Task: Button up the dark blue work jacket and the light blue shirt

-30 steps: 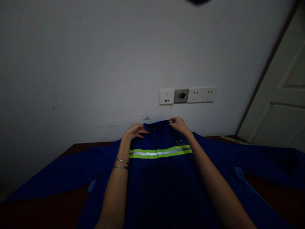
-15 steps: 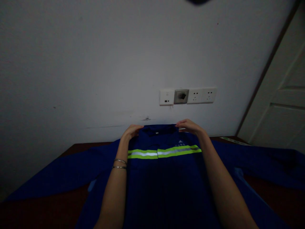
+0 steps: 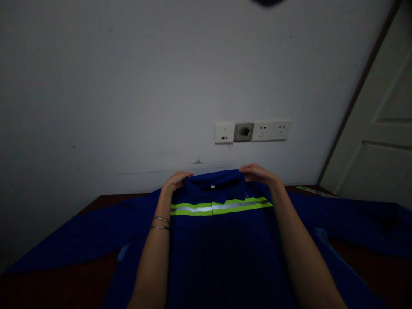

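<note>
A dark blue work jacket (image 3: 199,244) lies front side up, sleeves spread to both sides, with a yellow-green and silver reflective stripe (image 3: 193,209) across its chest. Its collar (image 3: 215,177) stands raised at the far end, a small white label inside. At the collar's left end, my left hand (image 3: 177,180) is closed on the fabric; two bracelets circle that wrist. My right hand (image 3: 255,172) pinches the collar's right end between thumb and fingers. Both forearms reach over the jacket body.
Beneath the jacket is a dark reddish table (image 3: 61,283), pushed near a grey-white wall (image 3: 144,86). Sockets and switches (image 3: 252,131) sit on the wall above the collar. A panelled door (image 3: 380,128) stands at right, and a flat green-and-white strip (image 3: 317,191) lies at the back right.
The collar has been lifted and opened out, so its points now lie over the upper edge of the stripe. My hands have moved slightly farther apart.
</note>
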Demonstrator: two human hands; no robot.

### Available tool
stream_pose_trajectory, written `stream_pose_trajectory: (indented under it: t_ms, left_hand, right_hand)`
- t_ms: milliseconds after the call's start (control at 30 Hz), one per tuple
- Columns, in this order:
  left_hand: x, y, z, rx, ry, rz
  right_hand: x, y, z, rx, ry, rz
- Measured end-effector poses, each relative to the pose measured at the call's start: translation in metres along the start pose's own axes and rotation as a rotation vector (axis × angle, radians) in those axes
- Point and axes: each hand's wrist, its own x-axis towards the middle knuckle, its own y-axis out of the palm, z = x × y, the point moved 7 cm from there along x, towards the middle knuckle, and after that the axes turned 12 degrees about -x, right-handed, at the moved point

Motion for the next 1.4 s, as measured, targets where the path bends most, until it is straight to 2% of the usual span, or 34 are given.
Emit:
stream_pose_trajectory:
  t_ms: [267,467,567,633,700,767,800,867,933,1067,1200,1400]
  left_hand:
    - [0.005,0.013,-0.012,0.481,0.29,0.074]
    - [0.008,0.028,-0.024,0.776,0.604,0.019]
    - [0.004,0.037,-0.028,0.885,0.676,-0.003]
    - [0.003,0.038,-0.031,0.946,0.692,-0.041]
    - [0.001,0.037,-0.035,0.983,0.715,-0.093]
    - [-0.001,0.036,-0.039,0.995,0.738,-0.138]
    - [-0.002,0.036,-0.04,0.997,0.744,-0.154]
    - [-0.004,0.035,-0.042,1.001,0.752,-0.18]
    - [-0.005,0.036,-0.043,1.004,0.759,-0.196]
    - [-0.008,0.035,-0.047,1.003,0.765,-0.227]
    - [-0.009,0.033,-0.048,0.959,0.765,-0.235]
    - [-0.008,0.03,-0.049,0.902,0.767,-0.244]
  right_hand:
    - [0.015,-0.006,-0.015,0.072,0.106,-0.206]
    - [0.02,0.0,-0.017,0.062,0.099,-0.248]
    - [0.02,0.001,-0.012,0.012,0.077,-0.247]
    - [0.018,-0.003,-0.004,-0.095,0.041,-0.29]
    - [0.011,-0.013,0.014,-0.317,-0.048,-0.451]
    - [-0.001,-0.016,0.041,-0.593,-0.21,-0.642]
    - [-0.007,-0.012,0.055,-0.716,-0.309,-0.693]
    - [-0.015,0.007,0.076,-0.9,-0.481,-0.669]
    - [-0.017,0.029,0.085,-1.036,-0.562,-0.572]
    - [-0.011,0.055,0.077,-1.225,-0.527,-0.442]
    - [-0.001,0.058,0.059,-1.289,-0.463,-0.393]
    - [0.013,0.057,0.043,-1.368,-0.444,-0.363]
